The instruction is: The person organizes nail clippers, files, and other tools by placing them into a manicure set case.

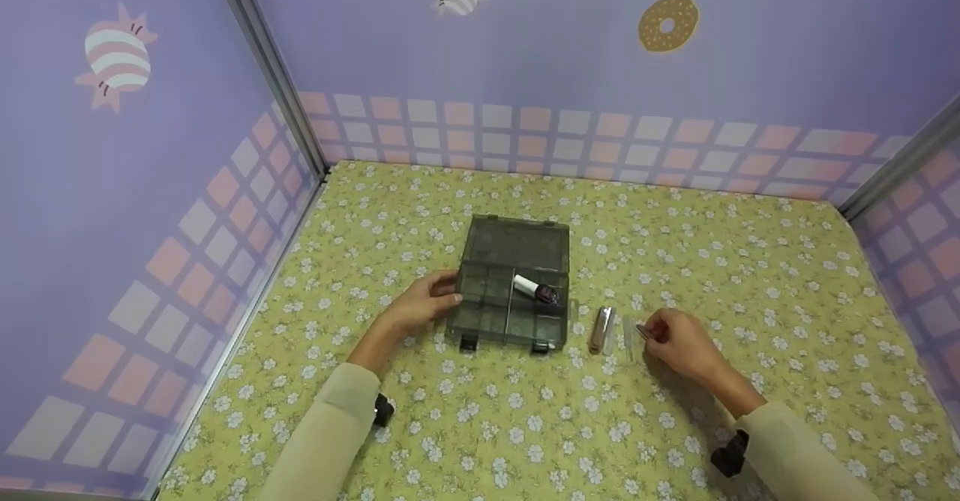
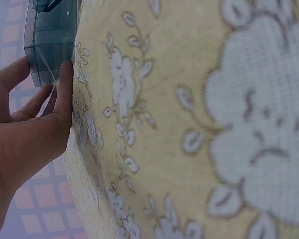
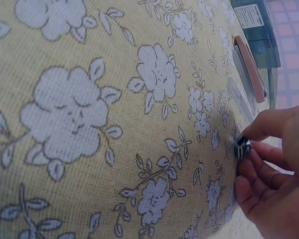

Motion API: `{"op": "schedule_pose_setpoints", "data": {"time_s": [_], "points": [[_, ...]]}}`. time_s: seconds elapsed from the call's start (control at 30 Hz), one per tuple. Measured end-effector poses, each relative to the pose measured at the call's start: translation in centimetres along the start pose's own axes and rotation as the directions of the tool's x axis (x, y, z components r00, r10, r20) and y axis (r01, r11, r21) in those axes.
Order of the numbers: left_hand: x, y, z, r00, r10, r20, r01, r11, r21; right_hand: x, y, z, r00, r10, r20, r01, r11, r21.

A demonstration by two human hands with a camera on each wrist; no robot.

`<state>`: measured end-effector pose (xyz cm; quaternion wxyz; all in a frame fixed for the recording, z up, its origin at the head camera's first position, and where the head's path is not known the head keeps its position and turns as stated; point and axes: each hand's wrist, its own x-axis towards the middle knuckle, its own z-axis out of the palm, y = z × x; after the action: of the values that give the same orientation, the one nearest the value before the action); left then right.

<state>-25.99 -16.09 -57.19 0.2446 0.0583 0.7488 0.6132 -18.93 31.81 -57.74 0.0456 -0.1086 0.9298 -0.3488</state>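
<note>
One small black-white striped piece [image 3: 242,148] pinched in my right grip [image 1: 679,340]; translucent grey plastic box [image 1: 484,289] leftward, left grip [image 1: 418,306] loosely touching.

Smooth, glossy plastic box [image 1: 487,288]

Head view: soft, even, moderate light, seemingly from above; source out of frame. Faint shadow on flowered cloth [image 1: 450,441] beneath right forearm [image 1: 731,388]. Glint on slim brown-and-silver piece [image 1: 602,328]. Fine detail smeary. Left wrist view: dimmer, bluish, nearest print soft. Right wrist view: brighter, weave crisp; small striped item [image 3: 243,148] at right hand [image 3: 284,191] blurred. Cloth looks bowed in both wrist views.
</note>
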Motion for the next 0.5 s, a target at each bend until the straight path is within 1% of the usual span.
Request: {"op": "schedule_pose_setpoints", "data": {"time_s": [0.1,0.27,0.37,0.5], "points": [[-0.06,0.01,0.12,1.000,0.007,0.008,-0.007,1.000,-0.011,-0.02,0.17,-0.10,1.000,0.010,-0.012,-0.011,0.999,-0.042],[-0.18,0.01,0.21,1.000,0.010,-0.010,-0.010,1.000,-0.004,-0.21,0.40,0.01,0.999,-0.007,-0.040,0.004,0.996,-0.085],[-0.17,-0.02,0.24,1.000,0.007,-0.017,-0.006,1.000,0.005,-0.47,0.49,0.27,0.999,0.001,-0.047,-0.004,0.997,-0.071],[-0.07,-0.08,0.25,1.000,-0.002,-0.026,0.002,1.000,0.007,-0.65,0.52,0.51,0.999,0.006,-0.051,-0.007,1.000,-0.012]]}}
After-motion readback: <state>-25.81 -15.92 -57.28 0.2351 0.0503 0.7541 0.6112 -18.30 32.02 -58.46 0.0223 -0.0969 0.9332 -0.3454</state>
